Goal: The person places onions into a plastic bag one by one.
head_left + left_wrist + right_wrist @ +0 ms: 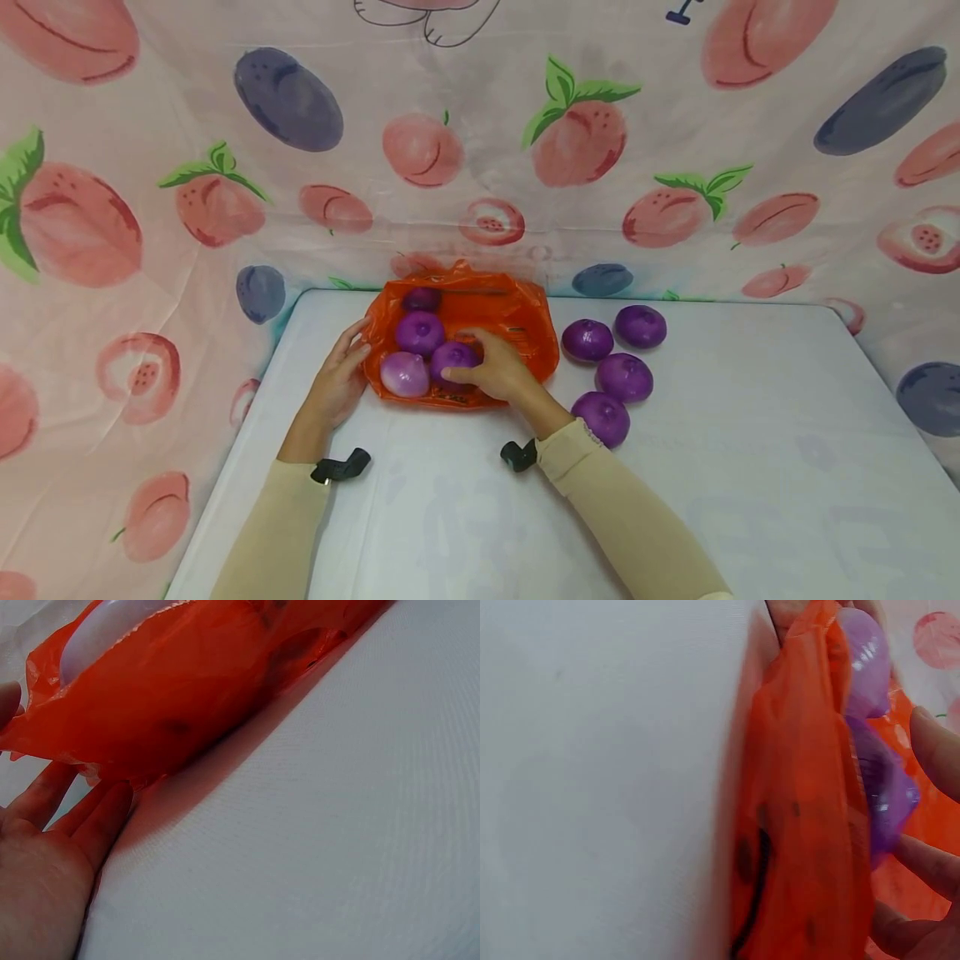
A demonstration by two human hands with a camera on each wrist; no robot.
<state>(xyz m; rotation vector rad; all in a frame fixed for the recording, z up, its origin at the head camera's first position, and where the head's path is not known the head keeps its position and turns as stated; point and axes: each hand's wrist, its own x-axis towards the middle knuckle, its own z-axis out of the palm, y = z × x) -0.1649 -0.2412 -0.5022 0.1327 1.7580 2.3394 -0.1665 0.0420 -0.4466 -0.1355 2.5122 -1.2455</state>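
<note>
An orange plastic bag (517,308) lies with its mouth open, several purple onions inside. My left hand (341,379) holds the bag's left edge, thumb above and fingers below in the left wrist view. My right hand (498,367) reaches into the bag around a purple onion (450,360). Its fingers touch that onion in the right wrist view, while the thumb (939,754) stands apart from it. Beside this onion sits a paler one (405,375); behind are another onion (420,333) and a darker one (422,299), partly covered by the bag.
Several more purple onions (625,377) lie right of the bag on the white table (750,467); the nearest (602,418) is close to the right sleeve (630,508). A fruit-patterned cloth (480,100) hangs behind the table and along its left side.
</note>
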